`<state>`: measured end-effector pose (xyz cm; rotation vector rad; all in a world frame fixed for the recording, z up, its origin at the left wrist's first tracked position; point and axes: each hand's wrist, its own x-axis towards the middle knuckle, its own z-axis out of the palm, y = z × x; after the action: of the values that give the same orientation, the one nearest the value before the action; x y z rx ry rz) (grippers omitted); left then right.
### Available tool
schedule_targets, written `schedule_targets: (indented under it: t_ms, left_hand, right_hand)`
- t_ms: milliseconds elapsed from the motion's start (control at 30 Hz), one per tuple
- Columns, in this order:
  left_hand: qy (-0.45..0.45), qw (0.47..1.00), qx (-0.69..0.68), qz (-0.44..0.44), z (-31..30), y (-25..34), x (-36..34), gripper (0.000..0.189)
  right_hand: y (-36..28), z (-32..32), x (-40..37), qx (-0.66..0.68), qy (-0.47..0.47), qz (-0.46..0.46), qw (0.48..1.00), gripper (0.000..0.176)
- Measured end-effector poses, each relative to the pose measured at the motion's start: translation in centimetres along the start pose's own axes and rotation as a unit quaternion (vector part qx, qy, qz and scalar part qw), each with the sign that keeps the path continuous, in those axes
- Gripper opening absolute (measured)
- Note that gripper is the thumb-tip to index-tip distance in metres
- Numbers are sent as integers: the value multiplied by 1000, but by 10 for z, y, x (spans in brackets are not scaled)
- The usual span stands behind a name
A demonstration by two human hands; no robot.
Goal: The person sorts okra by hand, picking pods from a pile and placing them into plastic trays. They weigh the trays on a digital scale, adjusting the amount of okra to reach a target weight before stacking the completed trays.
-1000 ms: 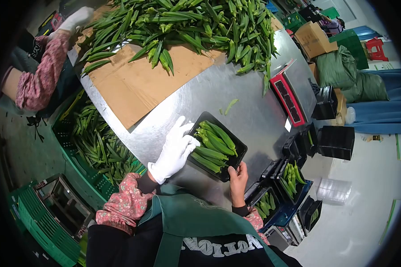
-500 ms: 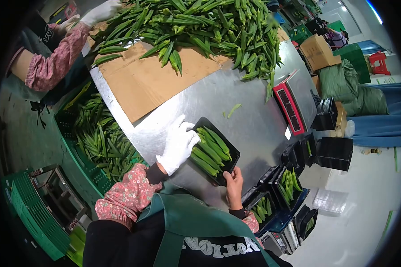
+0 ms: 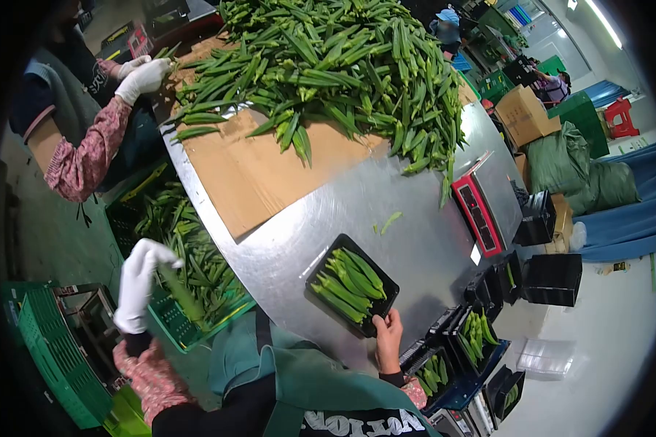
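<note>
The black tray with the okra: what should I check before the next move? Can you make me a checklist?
1. Black tray right way up, okra inside: ok.
2. Right hand on the tray's corner: ok.
3. Left hand at the tray: not ok, it is out over the green crate.
4. Green blur by the left hand, gripped or loose: cannot tell, too smeared.
5. Metal table free of scraps: not ok, pale green bits lie beyond the tray, not touching it.

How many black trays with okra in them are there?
4 show clearly: the held tray at the right hand; at lower right, an upper tray, a lower-left tray and a lowest tray. Others may be hidden.
</note>
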<state>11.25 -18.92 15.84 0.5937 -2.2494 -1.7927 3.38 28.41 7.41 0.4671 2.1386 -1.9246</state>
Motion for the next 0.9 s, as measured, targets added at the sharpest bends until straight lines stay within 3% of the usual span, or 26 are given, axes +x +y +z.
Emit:
schedule_targets:
  t_ms: [67,100,167,233,300,333,400,467,500,633,767,900]
  left_hand:
    - [56,988,140,-26,-44,-29,-5,16]
    - [49,938,342,-23,-58,-29,-5,9]
    - [138,886,437,69,-47,-41,5,9]
    - [161,919,353,67,-10,-29,32,12]
    - [127,969,205,54,43,-15,62,12]
    - [117,970,201,66,68,-34,81,11]
    - [76,958,184,207,123,-29,124,11]
    - [51,958,147,241,174,-18,166,11]
    - [50,932,170,317,196,-18,194,10]
    - [77,824,286,482,273,6,292,22]
    - [5,714,574,402,313,10,349,16]
    - [-27,732,493,470,299,26,352,12]
  right_hand:
    - [1,2,3,-4,-2,-2,1000,23]
    - [-2,4,3,-12,-3,-1,1000,24]
    - [-5,10,5,-25,-4,-12,1000,24]
    - [-7,17,8,-33,3,-37,999,25]
    - [-7,21,9,-34,18,-40,998,24]
    - [-9,23,9,-42,23,-45,998,24]
    - [-13,24,9,-58,26,-39,997,20]
    - [-22,28,7,-51,33,-26,998,19]
    - [-23,29,7,-47,37,-20,998,18]
    - [-11,25,13,-1,41,-2,999,19]
    - [-27,26,12,27,19,70,997,26]
    - [-8,14,15,-2,16,47,999,29]
